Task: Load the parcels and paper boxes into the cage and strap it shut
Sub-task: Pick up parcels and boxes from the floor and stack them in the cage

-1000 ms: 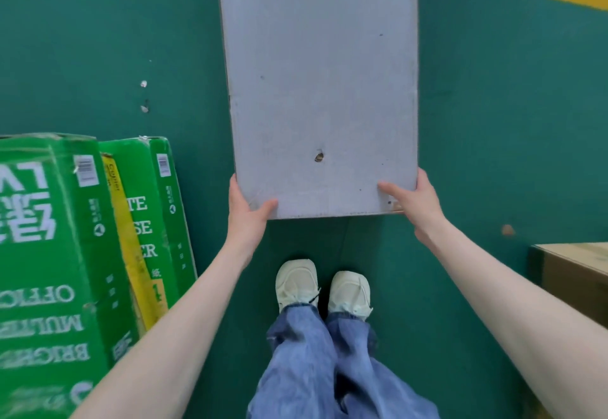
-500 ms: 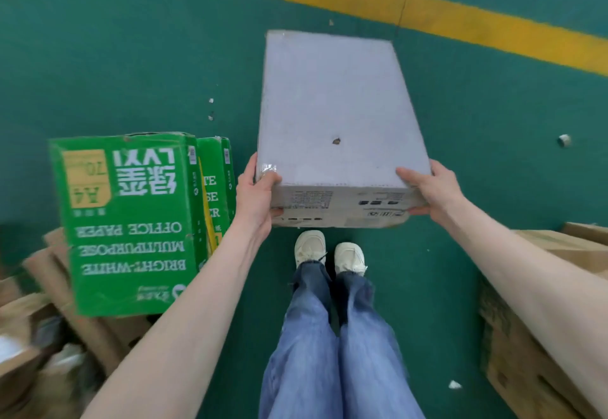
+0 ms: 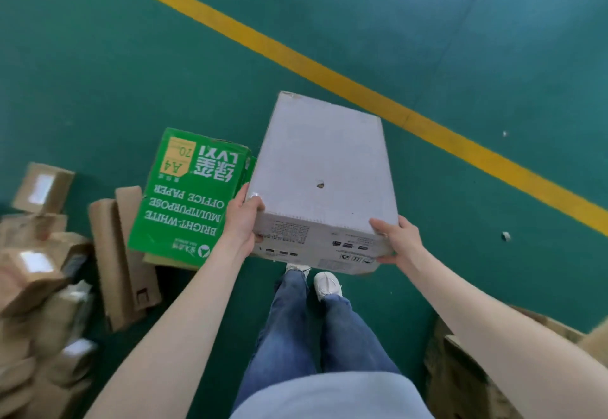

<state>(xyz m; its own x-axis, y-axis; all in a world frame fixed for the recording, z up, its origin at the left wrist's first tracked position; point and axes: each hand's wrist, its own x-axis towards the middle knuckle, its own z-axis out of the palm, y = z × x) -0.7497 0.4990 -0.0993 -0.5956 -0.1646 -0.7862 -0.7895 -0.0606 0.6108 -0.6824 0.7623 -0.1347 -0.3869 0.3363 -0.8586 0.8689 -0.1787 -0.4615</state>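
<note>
- we hold the white box (image 3: 324, 168) above the floor (image 3: 131, 57); left hand (image 3: 241, 218) and right hand (image 3: 396, 239) each clasp a near corner
- loading step, we judge; no cage in view, so next we must find it

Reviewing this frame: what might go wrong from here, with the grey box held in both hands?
1. The left hand and right hand grip only the near corners of the grey box, so its far end may dip or slip.
2. Brown parcels lie scattered at the person's left: a possible trip hazard while carrying.
</note>
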